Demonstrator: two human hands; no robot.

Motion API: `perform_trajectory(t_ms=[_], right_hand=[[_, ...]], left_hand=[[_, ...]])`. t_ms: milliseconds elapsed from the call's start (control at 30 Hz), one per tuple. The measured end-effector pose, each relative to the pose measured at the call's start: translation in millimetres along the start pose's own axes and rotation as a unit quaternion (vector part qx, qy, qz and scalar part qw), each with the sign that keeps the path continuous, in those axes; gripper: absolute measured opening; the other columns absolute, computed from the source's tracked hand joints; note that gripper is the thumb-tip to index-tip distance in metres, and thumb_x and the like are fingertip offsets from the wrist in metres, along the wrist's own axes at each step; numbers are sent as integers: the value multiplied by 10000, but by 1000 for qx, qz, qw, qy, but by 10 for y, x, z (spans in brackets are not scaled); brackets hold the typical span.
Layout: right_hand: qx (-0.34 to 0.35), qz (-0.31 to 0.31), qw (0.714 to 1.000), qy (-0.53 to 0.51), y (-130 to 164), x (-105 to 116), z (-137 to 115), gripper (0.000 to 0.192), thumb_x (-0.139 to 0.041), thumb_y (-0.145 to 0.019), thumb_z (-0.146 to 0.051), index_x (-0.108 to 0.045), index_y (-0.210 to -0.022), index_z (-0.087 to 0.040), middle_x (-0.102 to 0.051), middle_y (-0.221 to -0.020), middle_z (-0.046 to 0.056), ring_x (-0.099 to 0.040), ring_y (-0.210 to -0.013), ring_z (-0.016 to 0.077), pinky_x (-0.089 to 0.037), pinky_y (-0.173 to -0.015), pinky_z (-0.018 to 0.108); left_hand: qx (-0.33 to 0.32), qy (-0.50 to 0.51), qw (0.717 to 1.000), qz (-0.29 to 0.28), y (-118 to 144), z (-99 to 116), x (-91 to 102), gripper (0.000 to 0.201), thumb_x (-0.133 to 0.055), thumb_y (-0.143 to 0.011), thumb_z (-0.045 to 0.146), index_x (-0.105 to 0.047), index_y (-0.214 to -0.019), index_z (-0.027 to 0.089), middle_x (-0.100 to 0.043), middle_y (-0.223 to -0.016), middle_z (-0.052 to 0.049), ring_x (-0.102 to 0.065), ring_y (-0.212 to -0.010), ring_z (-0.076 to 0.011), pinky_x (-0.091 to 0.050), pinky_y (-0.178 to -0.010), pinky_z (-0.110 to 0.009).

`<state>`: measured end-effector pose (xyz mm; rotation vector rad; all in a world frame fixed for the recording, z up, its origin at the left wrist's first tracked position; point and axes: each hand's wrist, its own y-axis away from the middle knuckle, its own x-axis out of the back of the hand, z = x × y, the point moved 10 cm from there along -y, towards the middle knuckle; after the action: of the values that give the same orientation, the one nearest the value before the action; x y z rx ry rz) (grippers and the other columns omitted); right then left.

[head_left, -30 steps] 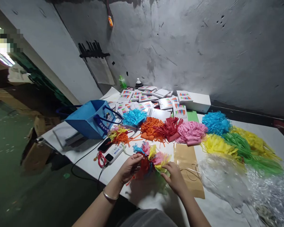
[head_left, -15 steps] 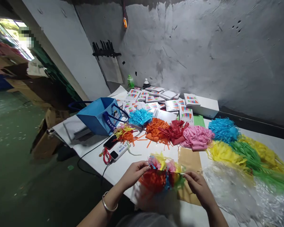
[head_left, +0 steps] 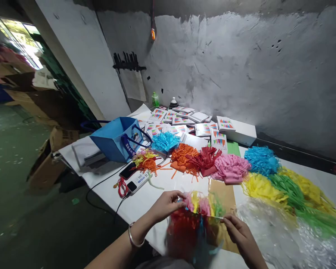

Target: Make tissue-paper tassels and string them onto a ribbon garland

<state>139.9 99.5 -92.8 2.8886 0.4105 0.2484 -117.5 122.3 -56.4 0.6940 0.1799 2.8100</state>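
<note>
My left hand (head_left: 165,204) and my right hand (head_left: 238,230) hold up a garland of mixed-colour paper tassels (head_left: 197,216) between them, just above the near edge of the white table (head_left: 145,194). The left hand pinches its left end, the right hand its right end. Red, orange and blue fringes hang down from the line toward my lap. A silver bangle (head_left: 134,241) sits on my left wrist. A brown paper sheet (head_left: 224,194) lies under the garland.
Piles of tassels lie across the table: blue (head_left: 165,141), orange (head_left: 183,155), red (head_left: 207,158), pink (head_left: 231,167), yellow (head_left: 259,186), green (head_left: 291,188). A blue gift bag (head_left: 114,138), a phone (head_left: 128,170), a power bank (head_left: 137,182), printed packs (head_left: 182,123), clear plastic bags (head_left: 280,231).
Both hands lifted the tassel garland off the table, drew apart and stretched it out, then pulled it nearer to me. The fringes now hang down.
</note>
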Motion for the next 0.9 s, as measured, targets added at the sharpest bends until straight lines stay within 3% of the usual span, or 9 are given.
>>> perform_trajectory(t_ms=[100, 267, 400, 533, 633, 767, 900], right_hand=[[-24, 7, 997, -77, 55, -22, 62, 423, -613, -804, -606, -630, -851, -186, -267, -562, -83, -231, -495, 71, -148, -463, 223], [-26, 60, 979, -193, 101, 94, 155, 416, -666, -785, -577, -620, -886, -175, -243, -569, -92, -199, -502, 61, -121, -472, 227], [-33, 82, 967, -239, 137, 181, 224, 370, -688, -793, -530, -614, -897, -183, -236, -563, -95, -184, -509, 60, -120, -476, 228], [-38, 83, 966, -241, 185, 169, 229, 367, -695, -790, -528, -622, -887, -182, -246, -555, -94, -185, -505, 57, -118, -469, 223], [-46, 77, 964, -249, 221, 121, 228, 362, -706, -783, -521, -628, -870, -178, -258, -557, -91, -195, -506, 53, -130, -464, 211], [-51, 70, 946, -312, 219, 92, 231, 309, -746, -769, -457, -624, -838, -181, -275, -557, -95, -198, -503, 45, -187, -461, 189], [-44, 105, 925, -363, 106, 221, 259, 307, -769, -745, -446, -627, -837, -190, -208, -500, -124, -149, -463, 40, -192, -427, 178]], left_hand=[[-8, -37, 998, -51, -22, 19, -162, 212, -701, -719, 306, -764, -883, 188, -603, -619, 36, -438, -576, -112, -299, -544, -205], [-113, -89, 981, -129, 117, 158, -483, 137, -695, -761, 261, -756, -882, 243, -720, -771, 9, -591, -689, -145, -359, -628, -202], [-142, -174, 971, -78, 209, 136, -540, 142, -614, -813, 204, -723, -898, 234, -703, -736, -11, -580, -648, -148, -337, -603, -216], [-92, -119, 985, -82, 216, 13, -640, 238, -704, -759, 299, -689, -987, 232, -584, -564, 51, -478, -517, -115, -284, -510, -198], [-105, -115, 984, -81, 207, -5, -730, 98, -643, -803, 258, -706, -862, 212, -631, -611, 19, -529, -550, -120, -325, -541, -200], [-144, -185, 972, -2, 156, 40, -637, 179, -536, -866, 244, -707, -908, 211, -699, -748, -52, -611, -668, -177, -384, -640, -248], [-83, -67, 994, 31, -35, -38, -440, 203, -613, -828, 325, -687, -989, 226, -694, -789, -26, -584, -678, -166, -404, -655, -248]])
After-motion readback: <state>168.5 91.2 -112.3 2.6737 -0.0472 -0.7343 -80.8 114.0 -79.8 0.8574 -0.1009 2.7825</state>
